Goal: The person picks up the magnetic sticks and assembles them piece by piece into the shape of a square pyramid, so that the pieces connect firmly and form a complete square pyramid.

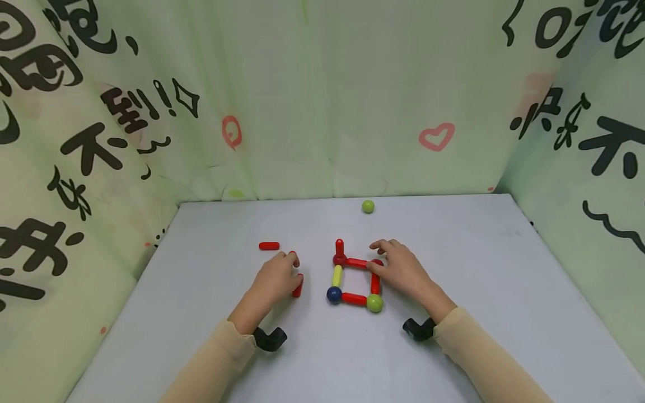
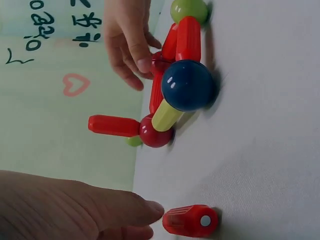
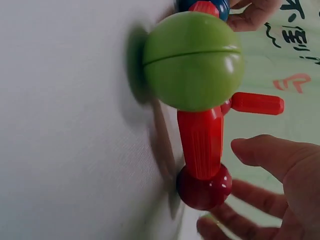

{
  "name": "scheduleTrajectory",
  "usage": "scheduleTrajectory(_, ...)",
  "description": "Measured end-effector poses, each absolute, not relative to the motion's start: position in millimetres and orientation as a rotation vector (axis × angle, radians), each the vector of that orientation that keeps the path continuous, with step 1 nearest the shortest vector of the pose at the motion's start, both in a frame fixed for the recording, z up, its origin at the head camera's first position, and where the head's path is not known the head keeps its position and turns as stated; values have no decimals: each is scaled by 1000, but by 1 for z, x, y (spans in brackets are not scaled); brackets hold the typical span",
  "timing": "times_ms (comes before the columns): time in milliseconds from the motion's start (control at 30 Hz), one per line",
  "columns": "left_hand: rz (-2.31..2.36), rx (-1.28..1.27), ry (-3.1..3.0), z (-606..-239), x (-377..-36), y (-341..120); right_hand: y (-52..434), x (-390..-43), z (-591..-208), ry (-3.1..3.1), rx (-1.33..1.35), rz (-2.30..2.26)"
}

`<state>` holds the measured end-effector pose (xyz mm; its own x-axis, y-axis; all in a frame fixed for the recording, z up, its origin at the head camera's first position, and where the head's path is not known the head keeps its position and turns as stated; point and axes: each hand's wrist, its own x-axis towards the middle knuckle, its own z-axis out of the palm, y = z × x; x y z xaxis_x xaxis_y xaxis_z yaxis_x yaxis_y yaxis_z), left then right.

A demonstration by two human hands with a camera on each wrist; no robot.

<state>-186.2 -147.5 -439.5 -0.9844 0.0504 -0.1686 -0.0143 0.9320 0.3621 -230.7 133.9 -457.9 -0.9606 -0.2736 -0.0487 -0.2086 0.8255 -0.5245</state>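
Note:
A square of magnetic rods and balls lies on the table: a blue ball [image 1: 334, 295], a green ball [image 1: 374, 303], two dark red balls, red rods [image 1: 354, 299] and a yellow rod [image 1: 337, 276]. One red rod [image 1: 340, 247] stands upright on the far left ball [image 2: 156, 131]. My right hand [image 1: 403, 268] hovers around the far right red ball [image 3: 204, 187], thumb and fingers spread. My left hand [image 1: 274, 280] is left of the square, its thumb tip beside a loose red rod [image 2: 190, 220]; contact is unclear. Its fingertips partly hide another red piece.
Another loose red rod [image 1: 269, 245] lies beyond my left hand. A loose green ball [image 1: 368, 206] sits near the table's back edge. Pale green curtains [image 1: 327, 112] with writing enclose the white table [image 1: 478, 252] at the back and sides.

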Motion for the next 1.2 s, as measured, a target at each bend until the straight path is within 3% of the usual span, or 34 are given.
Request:
scheduleTrajectory(267,511,-32,2880,-445,-177,-142,120,-241,-459,2790,-573,-769)
scheduleTrajectory(733,645,91,2881,-449,-180,-142,124,-236,-455,2741,-312,-805)
scheduleTrajectory(1200,1318,218,2972,-450,-193,-130,118,-221,-457,2630,-233,-862)
